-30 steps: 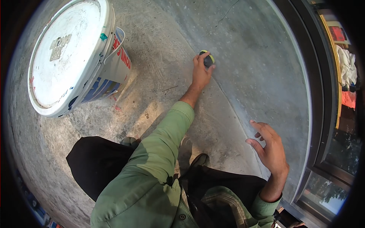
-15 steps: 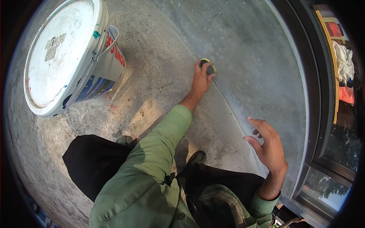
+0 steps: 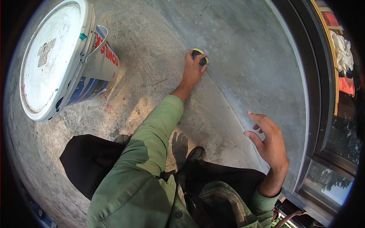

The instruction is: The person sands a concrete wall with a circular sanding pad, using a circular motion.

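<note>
Concrete floor runs rough and speckled on the left and smoother grey on the right, leaving open room between the lidded white plastic bucket at the far left and the dark window frame that bounds it on the right. Left hand is stretched out ahead, fingers curled tight around a small round black disc with a yellow rim, down on the floor where the two surfaces meet. Right hand hovers well apart, near the frame, fingers spread and loosely bent, holding nothing.
</note>
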A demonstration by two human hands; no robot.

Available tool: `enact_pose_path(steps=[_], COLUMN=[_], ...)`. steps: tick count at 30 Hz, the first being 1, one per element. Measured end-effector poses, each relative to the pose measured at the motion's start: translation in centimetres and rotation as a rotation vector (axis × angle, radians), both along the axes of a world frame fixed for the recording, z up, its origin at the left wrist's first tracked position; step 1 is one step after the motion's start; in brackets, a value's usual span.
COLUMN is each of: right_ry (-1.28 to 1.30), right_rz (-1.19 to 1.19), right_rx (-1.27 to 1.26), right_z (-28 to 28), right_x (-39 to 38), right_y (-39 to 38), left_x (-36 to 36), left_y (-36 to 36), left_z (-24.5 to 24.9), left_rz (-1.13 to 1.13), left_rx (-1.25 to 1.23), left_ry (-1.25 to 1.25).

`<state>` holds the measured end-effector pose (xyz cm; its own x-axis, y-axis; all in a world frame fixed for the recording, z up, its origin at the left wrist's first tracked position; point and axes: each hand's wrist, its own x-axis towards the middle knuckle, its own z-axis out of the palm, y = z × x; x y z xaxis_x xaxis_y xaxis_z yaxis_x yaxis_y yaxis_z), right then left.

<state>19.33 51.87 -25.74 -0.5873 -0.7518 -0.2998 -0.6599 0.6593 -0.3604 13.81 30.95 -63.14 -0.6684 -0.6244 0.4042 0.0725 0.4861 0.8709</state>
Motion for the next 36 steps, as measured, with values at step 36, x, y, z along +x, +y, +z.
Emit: enact_pose_path(steps=[36], right_ry=[0.109], right_rz=[-0.008], right_rx=[-0.098], right_z=[0.3], right_x=[0.6], right_y=[2.3], left_x=[2.4], left_y=[19.2], left_z=[1.5], left_rz=[-0.141], left_rx=[0.113], left_ry=[-0.100])
